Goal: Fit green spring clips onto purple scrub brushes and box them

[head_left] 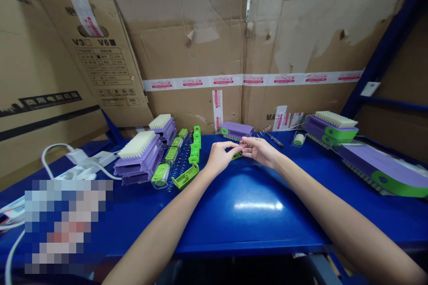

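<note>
Near the middle of the blue table, my left hand point(221, 156) and my right hand point(259, 150) meet at the fingertips. Both are closed in a pinch around a thin metal spring point(245, 143), partly hidden by the fingers. Just below and behind the fingers lies a small green part point(237, 156), mostly covered. A purple brush head with a green end point(237, 129) rests beyond my hands. More coiled springs point(262, 132) lie behind my right hand, beside a dark screwdriver point(276, 139).
Left of my hands are green brackets point(195, 148), clear-and-green boxes point(171, 156), a row of springs point(182, 160) and stacked purple brushes point(138, 158). A white power strip point(90, 163) with cables sits far left. Purple-green brushes point(331, 131) lie right. Cardboard point(200, 44) stands behind.
</note>
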### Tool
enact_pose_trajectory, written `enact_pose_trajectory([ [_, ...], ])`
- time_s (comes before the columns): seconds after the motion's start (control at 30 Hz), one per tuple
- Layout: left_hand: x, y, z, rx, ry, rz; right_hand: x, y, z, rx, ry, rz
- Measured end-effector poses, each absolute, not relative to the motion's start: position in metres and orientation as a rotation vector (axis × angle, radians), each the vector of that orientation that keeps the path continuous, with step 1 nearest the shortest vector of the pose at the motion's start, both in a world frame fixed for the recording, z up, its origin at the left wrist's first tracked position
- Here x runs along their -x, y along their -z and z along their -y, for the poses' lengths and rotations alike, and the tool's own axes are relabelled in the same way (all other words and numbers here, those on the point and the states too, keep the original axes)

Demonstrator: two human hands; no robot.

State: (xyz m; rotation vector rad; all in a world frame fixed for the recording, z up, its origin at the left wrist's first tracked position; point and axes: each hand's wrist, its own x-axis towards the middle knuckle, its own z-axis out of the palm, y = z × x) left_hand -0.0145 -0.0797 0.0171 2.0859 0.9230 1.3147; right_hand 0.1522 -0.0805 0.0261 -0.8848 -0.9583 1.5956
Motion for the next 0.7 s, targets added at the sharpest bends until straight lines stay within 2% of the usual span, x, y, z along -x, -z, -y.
enact_pose_trajectory([
  [0.23,0.013,-0.015,0.073,-1.757,-1.292,-0.835,-0.151,-0.027,0.080,0.834,-1.561,0.971],
  [0.4,0.009,-0.015,0.076,-1.768,-1.328,-0.880,-0.146,-0.027,0.083,0.769,-1.517,1.075],
  [0.7,0.009,-0.016,0.089,-2.116,-1.495,-1.304,-0.130,-0.030,0.089,1.034,-1.000,1.364],
])
